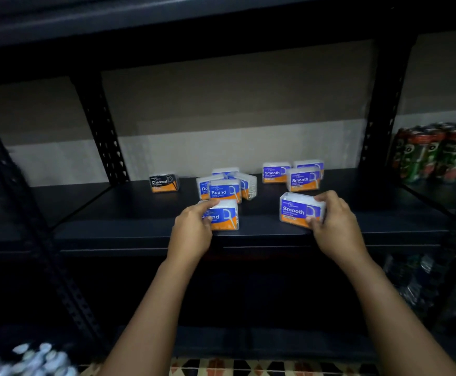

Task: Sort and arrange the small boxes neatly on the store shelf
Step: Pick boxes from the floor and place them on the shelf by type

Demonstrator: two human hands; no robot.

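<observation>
While the left hand (193, 229) keeps a curled grip on a clear plastic box with a blue-and-orange "Round" label (224, 216), the right hand (332, 222) pinches a matching clear box labelled "Smooth" (297, 210) by its right end; both boxes sit near the front edge of the dark metal shelf (140, 213). At 12 o'clock from the left hand's box stands a huddle of more "Round" boxes (225, 189). At 12 o'clock from the right hand's box stand three "Smooth" boxes (303, 180). Far off at 10 o'clock, a black-and-orange "Charcoal" box (164, 182) stands alone. Green and red cans (438, 153) fill the neighbouring bay at 2 o'clock.
</observation>
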